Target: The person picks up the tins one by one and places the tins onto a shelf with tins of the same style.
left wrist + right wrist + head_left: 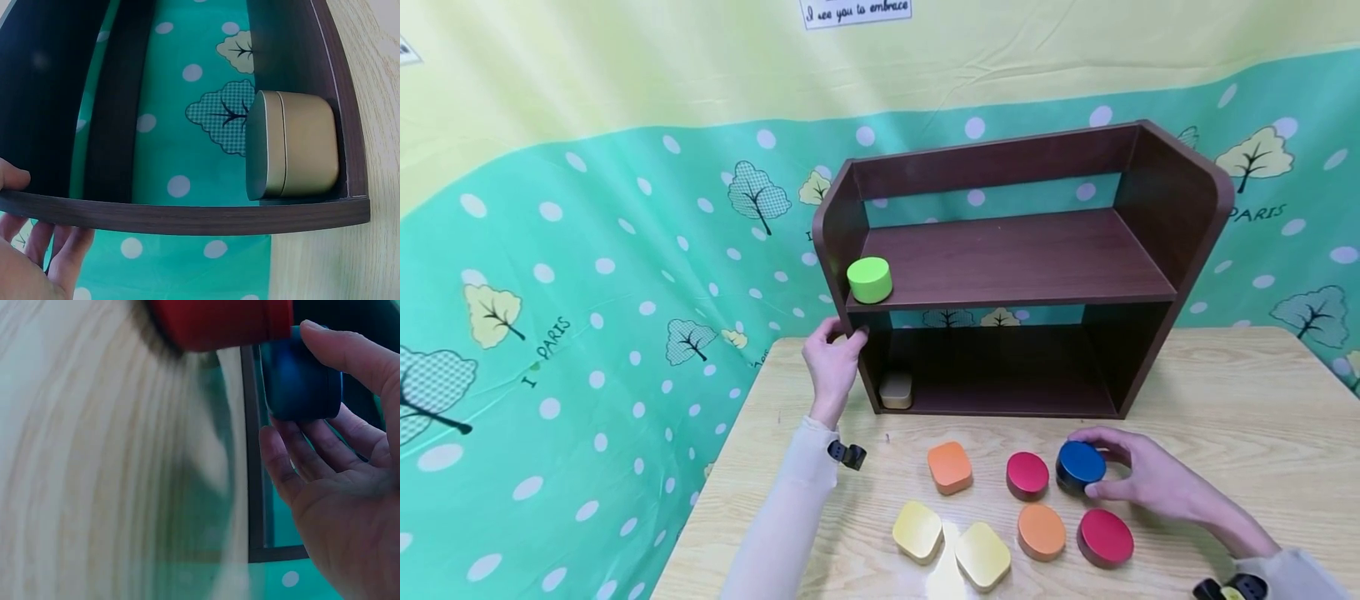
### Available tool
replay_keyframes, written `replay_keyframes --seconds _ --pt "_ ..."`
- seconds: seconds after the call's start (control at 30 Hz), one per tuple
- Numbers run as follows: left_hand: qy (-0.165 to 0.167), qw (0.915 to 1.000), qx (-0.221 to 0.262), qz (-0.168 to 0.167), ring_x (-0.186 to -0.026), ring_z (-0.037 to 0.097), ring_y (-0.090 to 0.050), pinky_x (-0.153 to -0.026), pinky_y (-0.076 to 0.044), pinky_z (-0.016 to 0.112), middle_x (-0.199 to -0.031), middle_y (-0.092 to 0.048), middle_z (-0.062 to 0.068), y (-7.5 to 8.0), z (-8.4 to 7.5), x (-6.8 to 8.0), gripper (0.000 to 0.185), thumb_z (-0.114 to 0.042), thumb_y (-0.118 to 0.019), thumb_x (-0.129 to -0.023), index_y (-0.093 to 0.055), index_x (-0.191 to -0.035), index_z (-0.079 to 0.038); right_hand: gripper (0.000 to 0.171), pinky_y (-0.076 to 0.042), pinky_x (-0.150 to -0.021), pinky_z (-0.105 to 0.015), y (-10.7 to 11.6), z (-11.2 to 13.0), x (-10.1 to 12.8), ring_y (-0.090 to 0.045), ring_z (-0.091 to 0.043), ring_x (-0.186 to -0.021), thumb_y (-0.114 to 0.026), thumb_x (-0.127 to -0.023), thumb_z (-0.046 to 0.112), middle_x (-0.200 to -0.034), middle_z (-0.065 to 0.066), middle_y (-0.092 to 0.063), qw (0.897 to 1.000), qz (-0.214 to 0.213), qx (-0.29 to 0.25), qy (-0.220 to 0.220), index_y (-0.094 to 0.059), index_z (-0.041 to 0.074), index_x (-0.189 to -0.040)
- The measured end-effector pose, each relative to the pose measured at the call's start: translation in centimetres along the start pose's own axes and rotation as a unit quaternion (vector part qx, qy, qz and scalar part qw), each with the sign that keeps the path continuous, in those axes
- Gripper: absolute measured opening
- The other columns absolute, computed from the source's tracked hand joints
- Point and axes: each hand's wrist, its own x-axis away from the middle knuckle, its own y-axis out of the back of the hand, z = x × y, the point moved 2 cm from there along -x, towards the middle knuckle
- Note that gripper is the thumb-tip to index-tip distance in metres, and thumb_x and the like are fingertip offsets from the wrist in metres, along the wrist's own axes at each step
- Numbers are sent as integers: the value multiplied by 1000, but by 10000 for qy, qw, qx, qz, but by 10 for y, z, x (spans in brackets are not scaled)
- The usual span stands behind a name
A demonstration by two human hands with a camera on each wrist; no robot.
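My left hand (832, 367) grips the left side panel of a dark brown two-tier shelf (1000, 296). In the left wrist view its thumb lies on the inner face and its fingers on the outer one. A round blue tin (1081, 467) stands in front of the shelf's right part, and my right hand (1157, 475) holds it between thumb and fingers. Close by are a round red tin (1027, 476), a second red tin (1106, 538) and a round orange tin (1041, 532). The right wrist view has one red tin (219, 322) beside the blue one.
A green round tin (870, 281) sits at the upper tier's left end; a gold square tin (306, 147) occupies the lower tier's left corner. On the wooden table (1247, 400) lie a square orange tin (950, 467) and two square yellow ones (917, 532). A patterned curtain (625, 333) hangs behind.
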Motion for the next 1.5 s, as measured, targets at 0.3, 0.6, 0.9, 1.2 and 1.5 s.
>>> replay_keyframes --seconds 0.3,0.6,0.9,1.2,1.5 --pt "-40 10000 31 -13 -99 20 -64 -91 -51 34 -100 -75 16 3 1 0 16 -5 -82 -89 -79 -104 0 69 -55 -94 -15 1 23 -1 -66 -36 -124 -94 -82 21 -138 -16 -68 9997 -66 -36 229 -63 8 -143" --pt "24 10000 -70 61 -105 24 -63 -92 -51 34 -109 -75 20 7 -1 0 17 -6 -81 -91 -79 -107 0 67 -58 -95 -22 1 55 -5 -64 -35 -128 -93 -84 22 -137 -13 -69 9987 -30 -108 489 -63 11 -142" --pt "-115 9999 -6 56 -109 30 -66 -103 -51 51 -108 -77 23 6 2 -5 19 -7 -81 -89 -79 -106 1 63 -59 -99 -26 8 84 -10 -67 -29 -123 -94 -83 24 -132 -2 -72 9959 -210 151 872 -65 20 -140" --pt "-202 9998 -2 85 -108 35 -68 -98 -50 38 -106 -77 28 5 3 -7 21 -6 -81 -88 -78 -107 5 62 -58 -98 -22 10 113 -23 -69 -21 -119 -93 -84 24 -130 0 -74 9924 -305 267 1164 -67 18 -140" --pt "-277 9996 7 98 -102 31 -67 -95 -52 42 -102 -76 25 2 6 -5 22 -6 -81 -87 -78 -106 5 62 -60 -97 -25 11 134 -33 -70 -21 -118 -93 -86 26 -132 -4 -74 9909 -236 386 1267 -66 15 -141"
